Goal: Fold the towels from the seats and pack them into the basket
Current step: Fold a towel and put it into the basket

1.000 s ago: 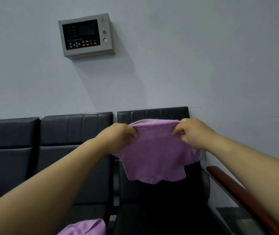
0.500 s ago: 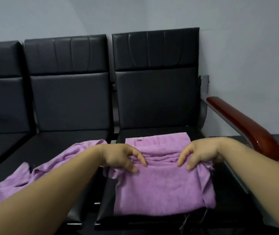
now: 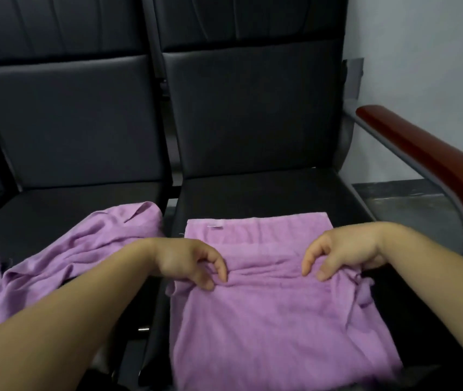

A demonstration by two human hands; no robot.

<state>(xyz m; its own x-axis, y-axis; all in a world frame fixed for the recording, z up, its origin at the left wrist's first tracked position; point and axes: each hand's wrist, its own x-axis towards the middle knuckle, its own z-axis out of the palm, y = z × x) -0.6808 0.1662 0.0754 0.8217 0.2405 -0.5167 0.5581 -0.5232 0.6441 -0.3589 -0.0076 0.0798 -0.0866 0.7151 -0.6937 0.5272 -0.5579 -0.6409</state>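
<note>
Lowered from mid-air a second ago, a purple towel [image 3: 267, 320] now lies spread on the right-hand black seat [image 3: 267, 196]. Across its middle, the left hand [image 3: 185, 261] and right hand [image 3: 345, 252], set apart, each pinch a raised crease of the cloth between curled fingers and thumb. Left of them, a second purple towel [image 3: 69, 255] lies crumpled on the neighbouring seat [image 3: 55, 204]. Farther right, a reddish wooden armrest [image 3: 427, 165] stands before a pale wall [image 3: 422, 52].
</note>
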